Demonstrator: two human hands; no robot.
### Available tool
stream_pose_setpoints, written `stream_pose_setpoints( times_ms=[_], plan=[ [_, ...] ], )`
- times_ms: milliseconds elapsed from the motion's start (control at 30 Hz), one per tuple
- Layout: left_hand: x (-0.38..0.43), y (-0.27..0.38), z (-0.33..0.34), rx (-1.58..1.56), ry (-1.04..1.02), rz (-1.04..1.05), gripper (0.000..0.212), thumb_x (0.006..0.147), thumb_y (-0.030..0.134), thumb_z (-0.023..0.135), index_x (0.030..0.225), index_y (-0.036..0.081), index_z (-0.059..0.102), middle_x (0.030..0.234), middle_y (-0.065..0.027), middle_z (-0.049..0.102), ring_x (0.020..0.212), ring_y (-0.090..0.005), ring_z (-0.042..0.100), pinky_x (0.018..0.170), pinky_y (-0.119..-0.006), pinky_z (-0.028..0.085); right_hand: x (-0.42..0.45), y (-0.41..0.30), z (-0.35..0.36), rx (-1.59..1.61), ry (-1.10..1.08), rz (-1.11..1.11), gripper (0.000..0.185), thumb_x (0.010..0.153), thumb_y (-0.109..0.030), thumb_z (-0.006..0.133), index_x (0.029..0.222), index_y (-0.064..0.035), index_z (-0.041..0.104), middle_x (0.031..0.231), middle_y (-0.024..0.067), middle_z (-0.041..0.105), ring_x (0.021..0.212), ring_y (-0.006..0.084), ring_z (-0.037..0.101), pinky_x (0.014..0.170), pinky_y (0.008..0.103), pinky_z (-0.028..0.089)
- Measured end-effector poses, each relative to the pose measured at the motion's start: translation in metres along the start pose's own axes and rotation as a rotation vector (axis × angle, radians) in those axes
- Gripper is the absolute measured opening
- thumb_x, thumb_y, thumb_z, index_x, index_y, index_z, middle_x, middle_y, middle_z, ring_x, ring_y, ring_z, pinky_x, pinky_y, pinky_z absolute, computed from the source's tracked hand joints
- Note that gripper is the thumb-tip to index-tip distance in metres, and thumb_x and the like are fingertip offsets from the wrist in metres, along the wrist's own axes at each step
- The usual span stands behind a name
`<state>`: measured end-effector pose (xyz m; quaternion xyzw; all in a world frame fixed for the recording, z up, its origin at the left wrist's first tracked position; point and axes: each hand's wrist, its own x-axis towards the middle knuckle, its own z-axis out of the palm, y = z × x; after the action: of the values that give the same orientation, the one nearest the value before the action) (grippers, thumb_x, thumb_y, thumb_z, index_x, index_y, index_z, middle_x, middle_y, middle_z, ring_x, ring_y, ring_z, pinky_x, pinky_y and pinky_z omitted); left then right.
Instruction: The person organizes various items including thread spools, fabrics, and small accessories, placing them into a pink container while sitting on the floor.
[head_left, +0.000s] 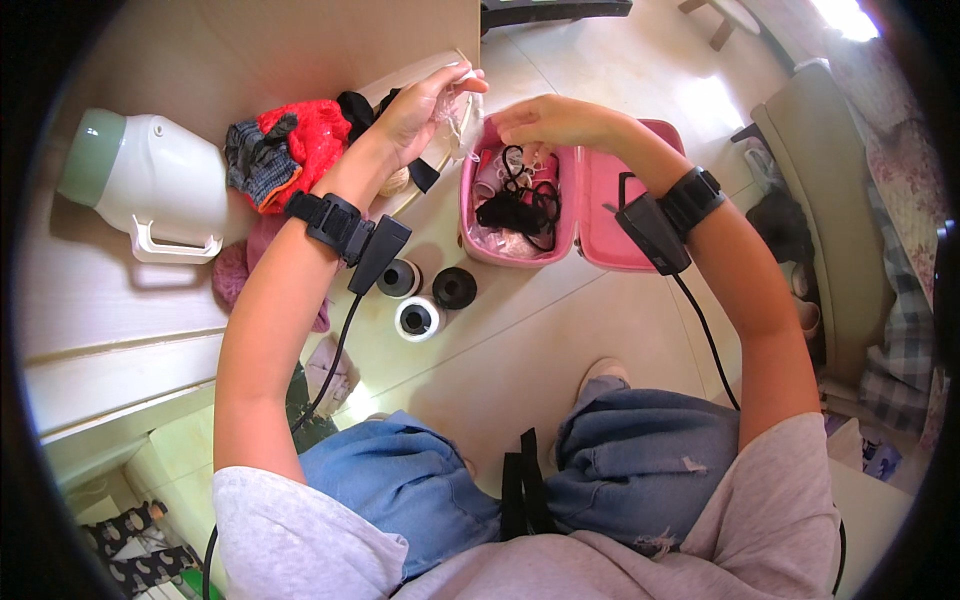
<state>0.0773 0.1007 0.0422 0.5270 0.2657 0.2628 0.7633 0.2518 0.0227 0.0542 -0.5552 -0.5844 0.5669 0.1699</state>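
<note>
My left hand (424, 112) is raised beside the pink case, its fingers closed on a clear plastic wrapper (448, 112) with loose pale threads. Over the back edge of the open pink case (510, 259) is my right hand (551, 124), fingers bent and pointing left; whether it holds anything is unclear. Inside the case lie a tangled black cord (517, 214), white threads and pink items. The case's lid (611, 232) lies folded open to the right. Several thread cones stand on the floor left of the case: a white one (420, 319), a black one (454, 288) and a dark-topped one (399, 278).
At left, a white vacuum jug (176, 176) with a green end lies beside red cloth (307, 135) and grey patterned fabric (259, 161). Pink knitted material (232, 277) is below them. A beige seat (810, 187) stands at right. Black cables run from both wrist devices.
</note>
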Motion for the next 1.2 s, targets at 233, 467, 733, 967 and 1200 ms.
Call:
stream_pose_setpoints(
  times_ms=[233,467,733,967,1200],
  plan=[
    [-0.011,0.016,0.030,0.419,0.023,0.128,0.039,0.081,0.033,0.040,0.091,-0.001,0.056,0.103,-0.0089,0.052,0.090,-0.0125,0.048,0.081,-0.026,0.036,0.011,-0.008,0.032,0.307,0.085,-0.372,0.048,0.076,-0.016,0.054,0.115,0.0021,0.031,0.107,0.0113,0.042,0.073,0.0099,0.052,0.063,0.0218,0.044],
    [-0.015,0.024,0.011,-0.005,-0.025,0.032,0.030,0.084,0.029,0.041,0.092,0.003,0.054,0.074,0.0014,0.052,0.060,-0.0108,0.051,0.061,-0.023,0.044,0.015,-0.008,0.035,0.237,-0.093,-0.098,0.028,0.081,-0.024,0.047,0.089,0.0016,0.053,0.067,0.0018,0.049,0.057,0.0079,0.046,0.052,0.0195,0.038],
    [-0.015,-0.001,-0.015,1.012,-0.404,-0.082,0.035,0.079,0.038,0.047,0.093,0.006,0.056,0.070,0.0009,0.053,0.061,-0.0068,0.047,0.051,-0.018,0.037,0.009,-0.004,0.001,0.230,-0.049,-0.179,0.029,0.083,-0.023,0.043,0.091,0.0026,0.053,0.061,-0.0002,0.046,0.052,0.0069,0.041,0.047,0.0184,0.033],
    [-0.010,-0.011,-0.018,0.046,0.047,-0.240,0.032,0.084,0.029,0.039,0.101,0.004,0.050,0.091,-0.0085,0.056,0.077,-0.0153,0.055,0.071,-0.026,0.043,0.038,0.006,0.006,-0.038,0.416,-0.306,0.049,0.073,-0.032,0.055,0.109,-0.0002,0.044,0.096,0.0113,0.051,0.079,0.0156,0.052,0.067,0.0244,0.042],
    [-0.006,-0.009,-0.022,-0.363,-0.095,-0.255,0.039,0.082,0.036,0.040,0.104,0.005,0.046,0.096,-0.0109,0.053,0.089,-0.0190,0.051,0.080,-0.030,0.039,0.057,-0.009,0.031,-0.123,0.338,-0.119,0.056,0.071,-0.036,0.059,0.112,-0.0014,0.042,0.100,0.0119,0.052,0.088,0.0164,0.051,0.075,0.0252,0.040]
  ],
)
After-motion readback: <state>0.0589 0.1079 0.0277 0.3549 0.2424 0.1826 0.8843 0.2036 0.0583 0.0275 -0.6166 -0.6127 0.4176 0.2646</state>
